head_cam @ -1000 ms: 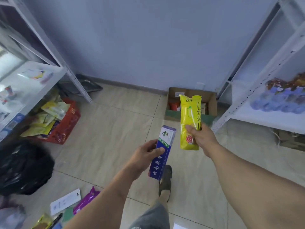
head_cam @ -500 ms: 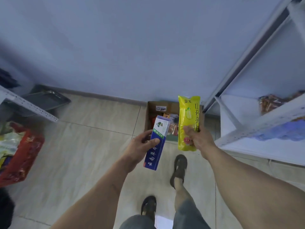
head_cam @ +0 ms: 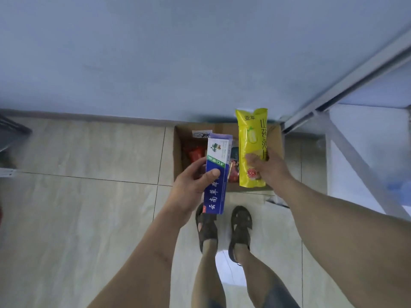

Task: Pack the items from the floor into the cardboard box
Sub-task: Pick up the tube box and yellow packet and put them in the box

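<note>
Standing on the tiled floor point(head_cam: 89, 207) in 2 dark sandals point(head_cam: 206, 227), the person holds 1 item in each hand above an open cardboard box point(head_cam: 178, 156). The left hand point(head_cam: 191, 185) grips a blue-and-white toothpaste carton point(head_cam: 216, 174), thumb across its front and fingers curled behind, the carton tilted slightly with its top toward the box. The right hand point(head_cam: 269, 170) grips a yellow snack packet point(head_cam: 252, 147) around its lower half and holds it upright; the packet's top rises in front of the box's far edge. The cardboard box sits on the floor against the pale blue wall point(head_cam: 178, 52), just beside the leg of a white metal shelf rack point(head_cam: 347, 152) at the right. Red and orange packages point(head_cam: 196, 153) lie inside the box, partly hidden behind the carton. Both held items are just beside each other, not touching.
</note>
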